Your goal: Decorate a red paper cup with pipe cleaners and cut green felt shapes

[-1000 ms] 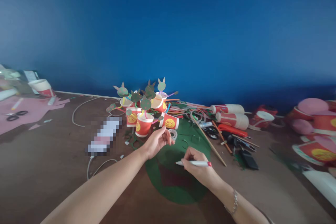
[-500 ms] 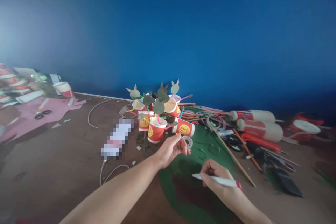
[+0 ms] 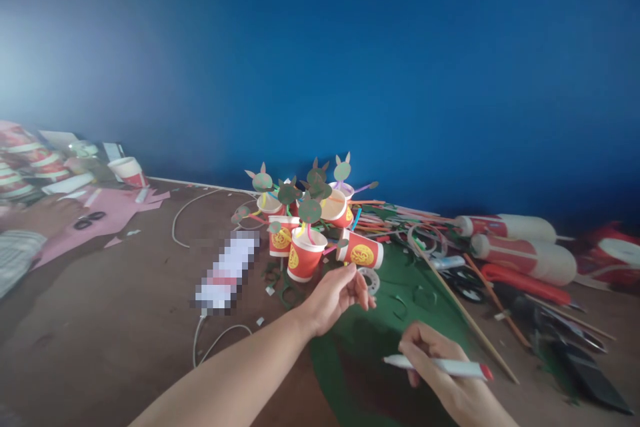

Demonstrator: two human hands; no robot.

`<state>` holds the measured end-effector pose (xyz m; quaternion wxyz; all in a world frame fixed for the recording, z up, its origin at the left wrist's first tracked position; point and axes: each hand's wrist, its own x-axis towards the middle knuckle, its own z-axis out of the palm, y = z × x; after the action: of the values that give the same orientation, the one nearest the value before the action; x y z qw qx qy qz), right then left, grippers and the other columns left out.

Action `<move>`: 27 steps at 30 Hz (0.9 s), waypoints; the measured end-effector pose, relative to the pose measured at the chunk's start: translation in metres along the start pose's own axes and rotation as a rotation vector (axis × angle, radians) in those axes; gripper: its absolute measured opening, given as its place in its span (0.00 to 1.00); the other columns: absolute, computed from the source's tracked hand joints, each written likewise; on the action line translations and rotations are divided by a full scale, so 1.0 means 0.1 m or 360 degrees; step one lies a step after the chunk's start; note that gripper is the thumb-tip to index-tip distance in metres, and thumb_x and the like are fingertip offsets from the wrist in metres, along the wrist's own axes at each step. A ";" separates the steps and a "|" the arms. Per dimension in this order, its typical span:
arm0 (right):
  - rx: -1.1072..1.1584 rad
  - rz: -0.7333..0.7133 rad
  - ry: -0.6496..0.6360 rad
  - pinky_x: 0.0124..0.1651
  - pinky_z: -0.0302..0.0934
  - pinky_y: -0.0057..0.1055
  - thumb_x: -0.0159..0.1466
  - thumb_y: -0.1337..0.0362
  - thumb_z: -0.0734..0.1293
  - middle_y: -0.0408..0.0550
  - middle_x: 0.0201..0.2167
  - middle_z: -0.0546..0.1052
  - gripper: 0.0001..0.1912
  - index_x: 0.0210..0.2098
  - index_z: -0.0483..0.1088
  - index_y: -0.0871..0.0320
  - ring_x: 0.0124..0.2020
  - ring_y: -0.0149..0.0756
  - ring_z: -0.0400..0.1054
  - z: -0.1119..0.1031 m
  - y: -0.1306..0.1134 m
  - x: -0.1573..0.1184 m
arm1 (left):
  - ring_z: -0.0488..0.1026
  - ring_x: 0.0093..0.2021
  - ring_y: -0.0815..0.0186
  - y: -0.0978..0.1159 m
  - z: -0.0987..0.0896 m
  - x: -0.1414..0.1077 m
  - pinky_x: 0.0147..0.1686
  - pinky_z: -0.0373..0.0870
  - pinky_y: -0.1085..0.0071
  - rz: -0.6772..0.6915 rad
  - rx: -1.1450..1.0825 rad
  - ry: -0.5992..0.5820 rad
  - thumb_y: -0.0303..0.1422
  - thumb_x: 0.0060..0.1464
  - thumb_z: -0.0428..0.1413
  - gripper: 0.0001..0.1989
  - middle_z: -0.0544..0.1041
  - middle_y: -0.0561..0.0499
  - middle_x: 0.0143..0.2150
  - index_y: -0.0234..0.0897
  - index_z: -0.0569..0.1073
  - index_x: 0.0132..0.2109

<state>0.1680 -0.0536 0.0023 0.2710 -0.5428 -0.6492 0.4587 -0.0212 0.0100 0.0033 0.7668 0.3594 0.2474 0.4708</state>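
Observation:
A white marker with a red end (image 3: 457,367) is held in my right hand (image 3: 433,357), its tip pointing left over the green paper (image 3: 400,303). My left hand (image 3: 340,300) has its fingers curled together beside a tape roll (image 3: 370,281); whether it pinches something small is hidden. Just beyond it a red paper cup (image 3: 361,250) lies on its side. Next to that stands a red cup (image 3: 304,257) with a green rabbit-eared figure (image 3: 309,211) rising from it, and several similar cups are grouped behind.
A blurred phone (image 3: 229,271) with a white cable lies left of the cups. Scissors (image 3: 90,219) rest on pink paper (image 3: 117,207), near another person's hand (image 3: 43,213). Sticks, black scissors and cup stacks (image 3: 523,257) crowd the right; a blue wall (image 3: 320,60) rises behind.
Another person's hand and sleeve have come into view at the left. The view has shifted, moving the cups slightly right. My right hand, still with the marker, appears lower and further right.

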 end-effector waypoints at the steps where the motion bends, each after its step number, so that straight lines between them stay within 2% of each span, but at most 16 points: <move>1: 0.0014 0.0020 0.0019 0.24 0.51 0.27 0.59 0.53 0.60 0.42 0.16 0.68 0.15 0.23 0.63 0.56 0.20 0.32 0.59 0.02 0.02 0.00 | 0.71 0.28 0.62 0.00 0.00 0.00 0.43 0.63 0.62 0.0004 0.0002 -0.0004 0.46 0.52 0.53 0.19 0.69 0.50 0.17 0.33 0.70 0.25; 5: -0.0047 -0.0030 0.0076 0.23 0.50 0.27 0.56 0.56 0.63 0.41 0.17 0.65 0.12 0.23 0.64 0.57 0.20 0.31 0.58 0.03 0.06 0.01 | 0.71 0.28 0.63 0.00 -0.01 0.00 0.45 0.63 0.61 0.0019 0.0046 -0.0044 0.45 0.51 0.54 0.19 0.69 0.51 0.17 0.35 0.66 0.22; 8: -0.0040 -0.0181 0.0030 0.27 0.53 0.27 0.62 0.54 0.58 0.44 0.21 0.68 0.16 0.24 0.65 0.57 0.24 0.31 0.60 0.00 -0.01 -0.01 | 0.70 0.28 0.64 0.02 -0.01 -0.01 0.45 0.63 0.62 0.0006 0.0176 -0.0050 0.43 0.51 0.55 0.20 0.68 0.51 0.18 0.33 0.68 0.20; 10: 0.0015 -0.0188 0.0009 0.27 0.53 0.28 0.64 0.55 0.55 0.44 0.21 0.70 0.19 0.23 0.65 0.58 0.23 0.30 0.60 -0.02 -0.07 -0.02 | 0.70 0.29 0.64 0.02 -0.01 -0.02 0.46 0.63 0.63 0.0000 0.0219 -0.0061 0.41 0.52 0.54 0.19 0.68 0.50 0.18 0.32 0.69 0.20; 15: 0.0071 -0.0039 0.0016 0.23 0.51 0.24 0.57 0.66 0.62 0.40 0.19 0.67 0.05 0.25 0.63 0.58 0.21 0.27 0.57 0.01 -0.12 -0.04 | 0.70 0.31 0.64 0.04 0.00 -0.04 0.45 0.63 0.64 0.0030 0.0280 -0.0078 0.38 0.55 0.52 0.19 0.68 0.51 0.20 0.32 0.70 0.21; 20: -0.0025 -0.0156 0.0045 0.24 0.50 0.24 0.54 0.71 0.60 0.39 0.19 0.65 0.06 0.22 0.62 0.58 0.22 0.27 0.57 0.03 -0.09 -0.04 | 0.70 0.32 0.64 0.05 0.00 -0.05 0.44 0.63 0.65 0.0024 0.0323 -0.0109 0.37 0.55 0.52 0.18 0.69 0.51 0.21 0.33 0.69 0.21; 27: -0.0134 -0.0192 0.0099 0.25 0.51 0.24 0.53 0.72 0.60 0.40 0.19 0.66 0.06 0.21 0.61 0.58 0.23 0.28 0.58 0.04 -0.11 -0.02 | 0.70 0.31 0.65 0.04 -0.01 -0.04 0.45 0.63 0.65 0.0029 0.0346 -0.0109 0.38 0.55 0.52 0.18 0.69 0.51 0.20 0.33 0.69 0.21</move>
<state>0.1602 -0.0569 0.0101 0.2950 -0.5277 -0.6908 0.3967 -0.0261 0.0080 0.0062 0.7270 0.4586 0.2674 0.4355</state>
